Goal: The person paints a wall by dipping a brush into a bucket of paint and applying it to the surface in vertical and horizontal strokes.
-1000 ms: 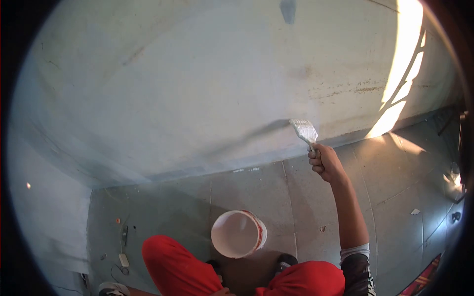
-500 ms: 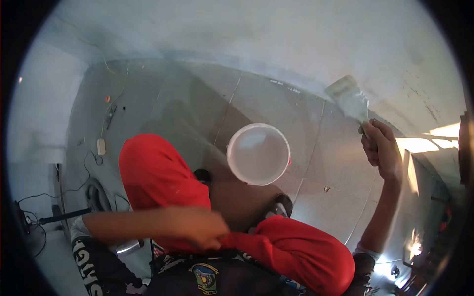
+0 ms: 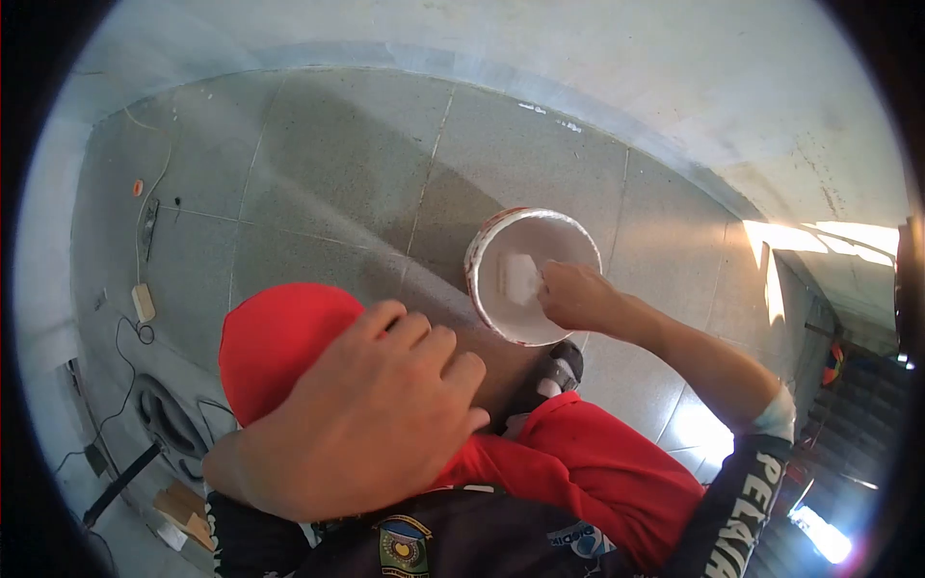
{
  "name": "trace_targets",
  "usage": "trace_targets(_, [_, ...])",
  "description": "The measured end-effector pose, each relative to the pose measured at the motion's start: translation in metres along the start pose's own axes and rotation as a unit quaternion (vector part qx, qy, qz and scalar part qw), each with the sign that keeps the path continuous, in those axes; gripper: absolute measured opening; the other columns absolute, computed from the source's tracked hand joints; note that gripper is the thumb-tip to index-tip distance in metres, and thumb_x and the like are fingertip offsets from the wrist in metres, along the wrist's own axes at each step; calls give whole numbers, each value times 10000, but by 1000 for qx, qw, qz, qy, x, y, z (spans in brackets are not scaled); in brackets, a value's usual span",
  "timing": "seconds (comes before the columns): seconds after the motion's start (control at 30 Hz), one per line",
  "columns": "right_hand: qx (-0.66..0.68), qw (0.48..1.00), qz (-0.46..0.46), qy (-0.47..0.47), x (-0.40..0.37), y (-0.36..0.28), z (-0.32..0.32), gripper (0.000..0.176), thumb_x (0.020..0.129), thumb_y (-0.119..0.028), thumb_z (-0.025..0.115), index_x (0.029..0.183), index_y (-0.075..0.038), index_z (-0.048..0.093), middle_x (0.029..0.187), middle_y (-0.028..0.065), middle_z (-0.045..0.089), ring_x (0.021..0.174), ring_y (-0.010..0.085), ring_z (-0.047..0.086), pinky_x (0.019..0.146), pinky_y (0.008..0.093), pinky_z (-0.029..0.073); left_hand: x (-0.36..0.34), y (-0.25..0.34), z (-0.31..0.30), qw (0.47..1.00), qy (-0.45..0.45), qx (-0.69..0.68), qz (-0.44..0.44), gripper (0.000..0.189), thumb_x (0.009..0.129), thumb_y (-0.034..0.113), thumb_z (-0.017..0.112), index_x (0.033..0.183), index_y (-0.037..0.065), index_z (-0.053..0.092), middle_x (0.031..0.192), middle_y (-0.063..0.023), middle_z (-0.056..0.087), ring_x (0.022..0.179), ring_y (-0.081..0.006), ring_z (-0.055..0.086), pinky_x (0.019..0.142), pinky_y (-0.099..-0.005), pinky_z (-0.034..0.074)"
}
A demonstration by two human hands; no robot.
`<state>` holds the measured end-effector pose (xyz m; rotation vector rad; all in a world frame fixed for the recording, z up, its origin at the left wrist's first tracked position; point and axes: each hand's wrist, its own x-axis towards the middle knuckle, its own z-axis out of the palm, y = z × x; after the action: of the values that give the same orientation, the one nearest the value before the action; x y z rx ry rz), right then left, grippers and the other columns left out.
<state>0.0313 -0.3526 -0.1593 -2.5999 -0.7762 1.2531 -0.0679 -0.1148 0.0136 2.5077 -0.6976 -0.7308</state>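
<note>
A round white bucket (image 3: 487, 301) stands on the tiled floor, in front of my legs. My right hand (image 3: 578, 299) is closed on the handle of a wide brush (image 3: 519, 279), whose head is inside the bucket. Most of the handle is hidden by the fingers. My left hand (image 3: 376, 414) is raised over my red trousers, close to the camera, its back up and its fingers curled. Whether anything lies under those fingers cannot be seen.
A pale wall (image 3: 617, 58) curves behind the grey floor (image 3: 337, 154). At the left lie a power strip (image 3: 144, 302) with cables, an orange ring (image 3: 138, 188) and a grey ring-shaped object (image 3: 166, 414). Sunlight falls at the right.
My right hand has come down and left from beside the wall, bringing the brush into the bucket. My left hand has risen nearer the camera. The view has shifted.
</note>
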Motion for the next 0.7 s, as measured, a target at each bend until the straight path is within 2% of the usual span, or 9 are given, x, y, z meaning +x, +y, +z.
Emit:
trace_targets(0.13, [17,998,53,31,30,-3,27,266,836,-146,537,835,76,682,925,291,686,903,437,679,849,491,528,-14,-11,-2,999,-34,15,1,352,862,334,670,1005,12,652,958,-139,624,1005,-302,589,976,-425,422])
trace_targets(0.3, [1,998,46,-35,45,-4,31,266,810,-139,552,876,67,706,903,293,690,877,433,690,823,490,548,-26,-21,-6,999,-34,14,-28,415,863,351,671,1100,12,646,990,-127,619,1039,-291,571,1012,-448,404])
trace_targets(0.5, [-1,998,54,-42,48,-12,30,254,803,-128,547,881,43,718,922,277,698,880,429,693,794,497,557,-28,-19,-3,1000,-1,8,-22,428,866,359,666,1110,8,645,995,-134,615,1033,-295,572,1007,-443,408])
trace_targets(0.7, [20,998,53,-40,43,-12,26,257,816,-134,548,896,46,713,929,273,699,895,419,694,805,486,556,-23,-17,-5,1000,-14,8,-24,445,875,361,658,1121,-9,631,1000,-140,616,1017,-304,577,998,-442,413])
